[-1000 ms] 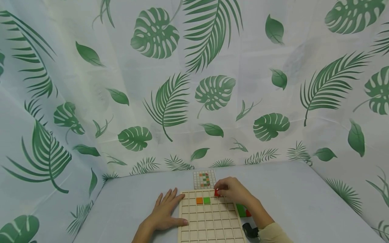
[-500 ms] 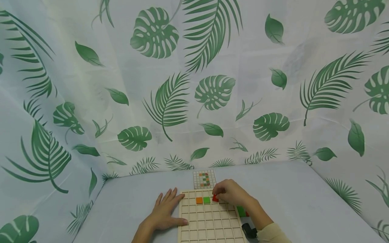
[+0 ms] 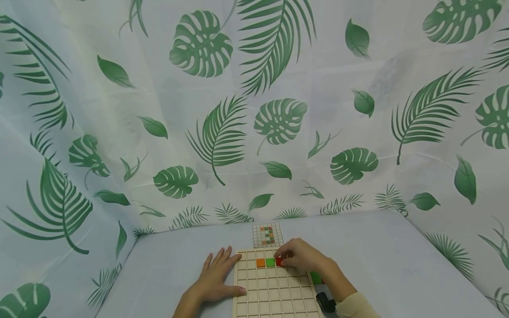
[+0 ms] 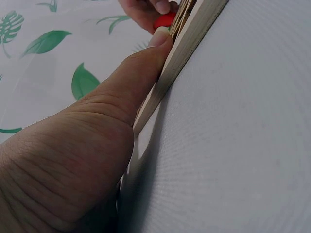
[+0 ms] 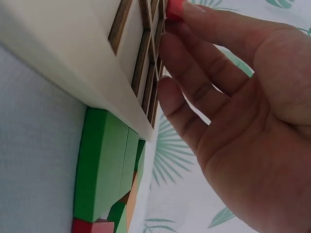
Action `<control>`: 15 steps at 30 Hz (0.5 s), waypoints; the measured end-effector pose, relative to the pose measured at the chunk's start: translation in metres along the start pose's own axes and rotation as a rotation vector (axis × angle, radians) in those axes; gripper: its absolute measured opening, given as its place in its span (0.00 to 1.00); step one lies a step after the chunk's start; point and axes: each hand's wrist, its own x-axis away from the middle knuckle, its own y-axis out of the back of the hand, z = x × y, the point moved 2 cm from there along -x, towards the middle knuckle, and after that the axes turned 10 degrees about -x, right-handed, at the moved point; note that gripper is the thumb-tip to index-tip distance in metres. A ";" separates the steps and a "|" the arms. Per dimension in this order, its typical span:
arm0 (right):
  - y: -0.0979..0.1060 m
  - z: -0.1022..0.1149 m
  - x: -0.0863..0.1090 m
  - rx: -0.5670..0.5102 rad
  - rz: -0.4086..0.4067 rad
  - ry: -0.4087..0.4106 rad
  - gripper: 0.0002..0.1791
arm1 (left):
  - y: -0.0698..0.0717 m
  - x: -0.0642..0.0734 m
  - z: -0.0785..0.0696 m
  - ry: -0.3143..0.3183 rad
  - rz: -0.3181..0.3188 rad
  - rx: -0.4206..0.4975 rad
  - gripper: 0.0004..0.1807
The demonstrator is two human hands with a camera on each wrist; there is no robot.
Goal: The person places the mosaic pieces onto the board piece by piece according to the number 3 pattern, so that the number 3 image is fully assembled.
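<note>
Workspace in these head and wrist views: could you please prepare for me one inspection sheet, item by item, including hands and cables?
Surface: pale tabletop.
Job's things: wooden grid board with orange tile and green tile side by side; red tile at the green one's right, seating unclear; pattern card beyond the board.
Clutter: loose blocks beside the board's right edge; black object near the right wrist, unidentified.
Hands: left hand spread at the board's left edge; right hand pinching the red tile.
Cables: nothing seen.
Surroundings: white leaf-print cloth.
</note>
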 end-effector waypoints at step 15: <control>-0.001 0.003 0.004 0.082 -0.002 0.003 0.14 | 0.000 0.000 0.000 -0.004 -0.003 0.000 0.59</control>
